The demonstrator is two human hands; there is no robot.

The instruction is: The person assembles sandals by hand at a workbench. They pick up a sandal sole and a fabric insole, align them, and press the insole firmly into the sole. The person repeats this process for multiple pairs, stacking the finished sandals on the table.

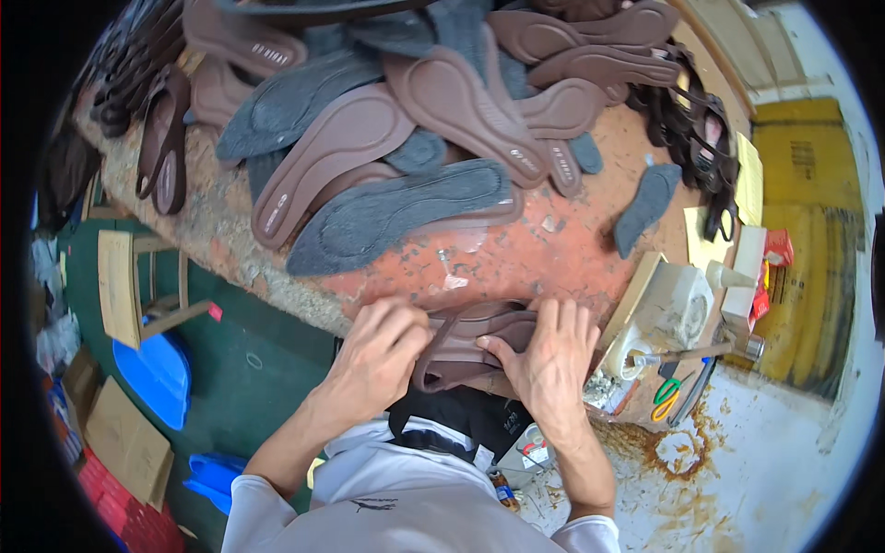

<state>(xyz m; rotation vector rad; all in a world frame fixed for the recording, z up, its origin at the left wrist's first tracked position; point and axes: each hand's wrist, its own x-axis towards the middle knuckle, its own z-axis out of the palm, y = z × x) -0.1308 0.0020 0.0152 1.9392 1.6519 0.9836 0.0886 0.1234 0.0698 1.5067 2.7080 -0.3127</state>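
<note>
White shirt cloth (387, 516) is being worn nearest the camera, and beyond it a brown sandal (468, 346) is being held between two hands at the near edge of the worn red counter (525, 258). Its right side is being clamped in the grip of the right hand (551, 364), with the thumb being pressed against the inside. Its left end is being pinched, it seems, by the left hand (373, 355), whose curled fingers are being blurred. Judging by this hold, the straps are being shaped or settled over the footbed; which of these cannot be told. For the next move, a steady right grip is probably being called for while the left end is being worked evenly, without twisting. Farther off, brown soles (336, 157) and grey soles (396, 217) are being heaped together; at right, a white jar (630, 358) is being kept within reach.
</note>
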